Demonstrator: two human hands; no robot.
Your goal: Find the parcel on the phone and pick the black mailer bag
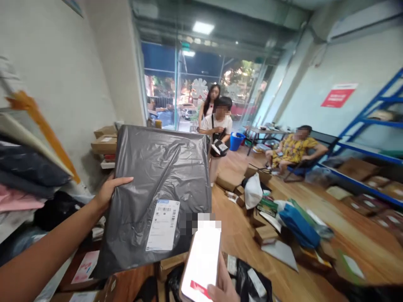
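Observation:
My left hand [115, 188] grips the left edge of a large flat parcel [163, 167] wrapped in dark grey plastic, its thumb lying on the front face and its other fingers hidden behind. A white shipping label [163, 225] with barcodes is stuck low on that face. The parcel is held up and tilted slightly. In front of its lower right corner, my right hand [224, 281] is closed around a smartphone [203, 260]. The phone's screen is bright white with a red patch near the bottom, and the thumb rests beside that patch.
Boxes and bags [283, 222] are heaped on the wooden floor to the right. Two people [217, 121] stand by the glass front; another person [296, 147] sits near a blue shelf rack [371, 149]. Cartons [105, 142] are stacked by the left wall, and packages lie below the parcel.

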